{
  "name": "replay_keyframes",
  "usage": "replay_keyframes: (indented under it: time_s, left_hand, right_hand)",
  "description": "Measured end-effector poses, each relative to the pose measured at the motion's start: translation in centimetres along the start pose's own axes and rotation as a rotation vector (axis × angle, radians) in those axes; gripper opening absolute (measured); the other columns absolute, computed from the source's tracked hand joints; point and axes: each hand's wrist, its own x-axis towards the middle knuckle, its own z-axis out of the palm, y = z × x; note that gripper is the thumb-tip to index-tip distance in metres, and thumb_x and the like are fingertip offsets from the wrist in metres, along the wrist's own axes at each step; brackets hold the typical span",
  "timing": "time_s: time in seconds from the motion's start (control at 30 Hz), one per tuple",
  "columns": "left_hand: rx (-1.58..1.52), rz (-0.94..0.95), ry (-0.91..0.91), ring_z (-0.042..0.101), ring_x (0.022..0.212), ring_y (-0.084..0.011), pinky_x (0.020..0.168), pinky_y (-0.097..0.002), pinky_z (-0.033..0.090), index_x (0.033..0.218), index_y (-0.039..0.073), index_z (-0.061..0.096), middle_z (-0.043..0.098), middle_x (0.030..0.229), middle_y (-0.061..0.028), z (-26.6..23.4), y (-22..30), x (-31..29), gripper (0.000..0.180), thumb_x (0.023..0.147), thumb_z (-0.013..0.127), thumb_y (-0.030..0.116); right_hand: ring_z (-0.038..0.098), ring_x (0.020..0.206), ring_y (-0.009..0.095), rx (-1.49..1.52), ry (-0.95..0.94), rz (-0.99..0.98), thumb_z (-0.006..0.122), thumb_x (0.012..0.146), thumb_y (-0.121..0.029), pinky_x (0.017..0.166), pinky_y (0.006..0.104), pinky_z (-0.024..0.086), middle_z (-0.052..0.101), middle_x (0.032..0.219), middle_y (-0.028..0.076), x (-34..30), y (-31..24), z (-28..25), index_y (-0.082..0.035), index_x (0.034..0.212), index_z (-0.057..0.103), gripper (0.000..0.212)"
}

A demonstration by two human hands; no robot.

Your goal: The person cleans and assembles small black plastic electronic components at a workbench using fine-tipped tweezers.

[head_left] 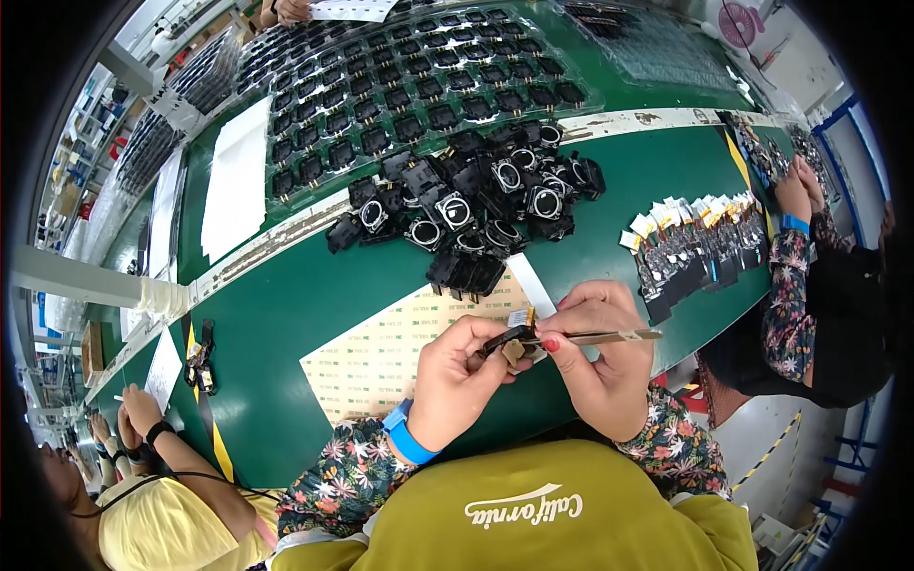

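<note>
My left hand [447, 383] is closed around a small black plastic housing [506, 338]. A tan piece [514, 353] and a white-and-yellow tab [521, 318] show at that part. My right hand [609, 376] pinches slim metal tweezers [624, 336], their tip against the housing; fingers partly hide the contact. Below both hands lies a sheet of printed adhesive backing paper [371, 357] on the green table. Just beyond it sits a heap of black housings with round silvery rings [457, 211]. To the right are rows of small circuit parts with white-and-yellow tabs [700, 238].
Clear trays of black parts [400, 95] fill the far side, behind a worn white ledge [276, 233]. White paper [236, 176] lies far left. A few loose parts [200, 357] rest near yellow-black tape. Co-workers' hands [798, 190] are at the right, others at the left.
</note>
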Motion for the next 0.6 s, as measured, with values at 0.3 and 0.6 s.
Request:
replay_keyframes:
  time_s: [0.3,0.6]
  left_hand:
    - [0.023,0.066,0.029,0.062,0.081,-0.011,0.068,-0.023,0.054,0.104,-0.004,0.051,0.063,0.095,-0.0092,-0.1,-0.4,0.1,0.018,0.087,0.047,-0.01]
    - [-0.071,0.009,0.01,0.063,0.08,-0.0109,0.067,-0.0227,0.055,0.103,-0.004,0.051,0.063,0.094,-0.0086,-0.1,-0.1,-0.2,0.018,0.088,0.045,-0.011]
  right_hand:
    - [0.056,0.082,0.024,-0.234,-0.034,-0.321,0.074,0.07,-0.011,0.071,0.0361,0.044,0.062,0.081,0.002,-0.6,-0.4,0.7,-0.007,0.089,0.063,0.022]
    - [0.058,0.076,0.026,-0.054,-0.01,-0.451,0.07,0.073,-0.006,0.065,0.0381,0.046,0.057,0.083,0.007,-1.0,0.3,1.6,-0.006,0.086,0.058,0.018]
